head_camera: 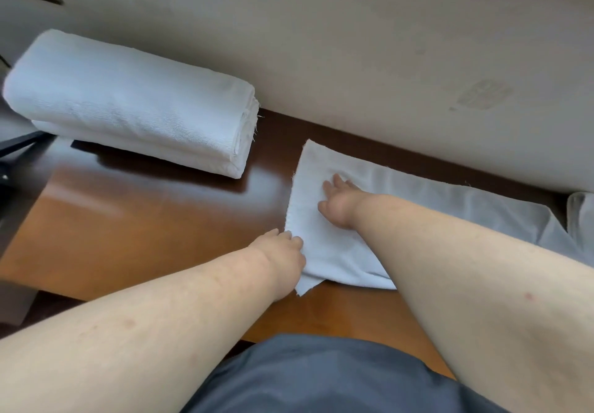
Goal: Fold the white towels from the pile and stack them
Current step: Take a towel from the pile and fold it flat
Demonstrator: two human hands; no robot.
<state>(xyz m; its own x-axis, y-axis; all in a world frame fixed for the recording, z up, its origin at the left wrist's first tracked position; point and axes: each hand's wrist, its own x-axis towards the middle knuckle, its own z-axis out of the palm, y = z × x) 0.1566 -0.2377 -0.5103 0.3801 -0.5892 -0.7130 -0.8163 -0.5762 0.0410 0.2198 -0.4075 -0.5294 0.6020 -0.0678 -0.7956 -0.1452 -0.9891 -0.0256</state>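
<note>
A: Where does the white towel [324, 219] lie?

B: I see it spread flat on the brown worktop [135, 229], close to the wall [353, 42]. The stack of folded towels [128, 100] sits well apart, far left.

A: And the fingers?

B: My right hand [337, 203] presses the towel with fingers extended. My left hand [286, 258] rests at its near left edge; I cannot tell whether those fingers pinch it.

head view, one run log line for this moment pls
step: smoothing towel | left hand: grips near corner of flat towel | right hand: pressing flat on it | folded stack: far left on table
</note>
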